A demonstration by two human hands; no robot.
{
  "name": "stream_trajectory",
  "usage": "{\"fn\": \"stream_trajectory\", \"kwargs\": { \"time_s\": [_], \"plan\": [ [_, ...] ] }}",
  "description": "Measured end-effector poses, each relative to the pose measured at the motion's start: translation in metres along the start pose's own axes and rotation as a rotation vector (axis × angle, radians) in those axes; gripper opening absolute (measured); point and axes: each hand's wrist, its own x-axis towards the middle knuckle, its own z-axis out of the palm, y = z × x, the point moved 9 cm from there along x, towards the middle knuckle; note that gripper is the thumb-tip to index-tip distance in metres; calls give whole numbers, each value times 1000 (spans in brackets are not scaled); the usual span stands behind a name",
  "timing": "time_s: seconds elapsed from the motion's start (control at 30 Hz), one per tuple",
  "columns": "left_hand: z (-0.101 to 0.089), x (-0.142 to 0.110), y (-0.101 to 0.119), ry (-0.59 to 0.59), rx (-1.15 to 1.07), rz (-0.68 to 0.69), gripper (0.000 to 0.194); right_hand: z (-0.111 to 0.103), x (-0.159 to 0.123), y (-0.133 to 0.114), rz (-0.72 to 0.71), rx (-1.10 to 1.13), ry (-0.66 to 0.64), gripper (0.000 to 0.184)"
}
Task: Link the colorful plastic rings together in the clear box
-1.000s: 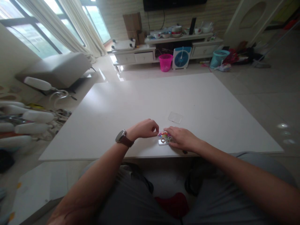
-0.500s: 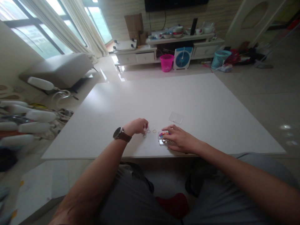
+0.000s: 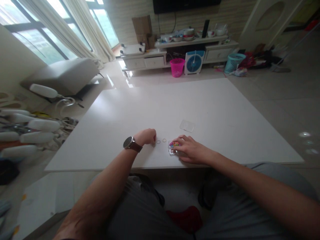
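Observation:
My left hand, with a watch on its wrist, is closed in a pinch at the table surface; its fingertips are hidden, so what they hold cannot be made out. Just right of it lie two small thin rings, one silvery ring and one yellowish ring. Bent over a small clear plastic box, my right hand grips it from the right, covering part of it. Multicoloured small pieces fill the far part of the box, and round metallic bits show in the near part.
A flat clear lid lies beyond my right hand on the white table. The table's near edge runs close in front of my lap. Past the table stand a pink basket, a blue fan and a low cabinet.
My left hand has closed and lowered over the spot where a third ring lay; that ring is now out of sight. My right hand's fingers have shifted slightly on the box.

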Motion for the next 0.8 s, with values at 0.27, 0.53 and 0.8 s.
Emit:
{"fn": "stream_trajectory", "kwargs": {
  "time_s": [0.27,0.53,0.8],
  "plan": [
    [-1,-7,4,-18,-2,39,20,-6,0,0,17,-10,10,40],
    [-15,-12,13,-13,-184,160,13,-6,0,1,22,-35,1,42],
    [2,-11,9,-152,-227,109,14,-6,0,0,20,-22,7,40]
  ]
}}
